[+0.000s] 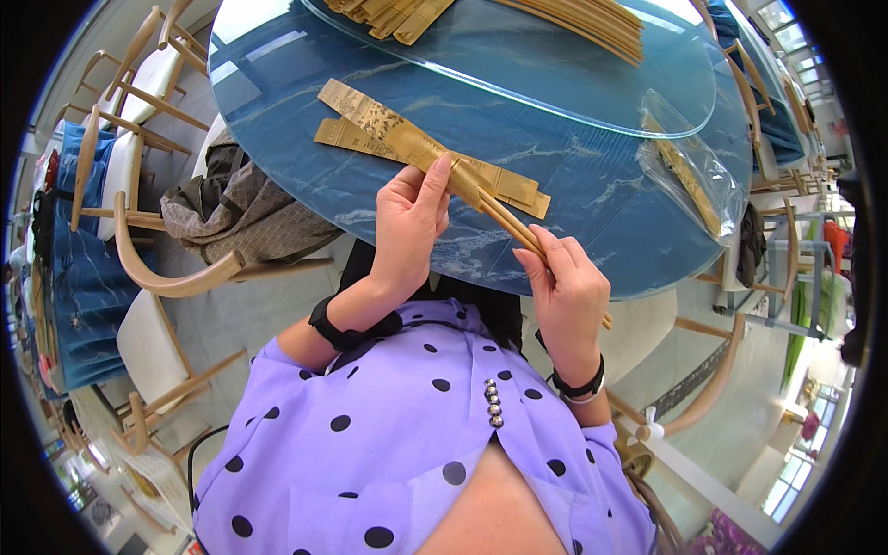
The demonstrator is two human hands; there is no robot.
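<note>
A pair of wooden chopsticks (502, 218) lies partly inside a gold paper sleeve (388, 127), which slants over the near part of the table. My left hand (412, 220) pinches the sleeve between thumb and fingers, near the end where the chopsticks come out. Further down, my right hand (566, 291) is closed around the bare chopsticks; their tips show below it. Beneath the held sleeve, more flat gold sleeves (523, 191) rest on the blue marbled tabletop (305, 116). How deep the chopsticks reach into the sleeve is hidden.
On the raised glass turntable (518, 102) are a pile of gold sleeves (398, 17) and a bundle of chopsticks (592, 28). A clear plastic bag (689, 180) with gold sleeves lies at the right edge. A chair (176, 277) with a patterned bag (245, 208) stands left.
</note>
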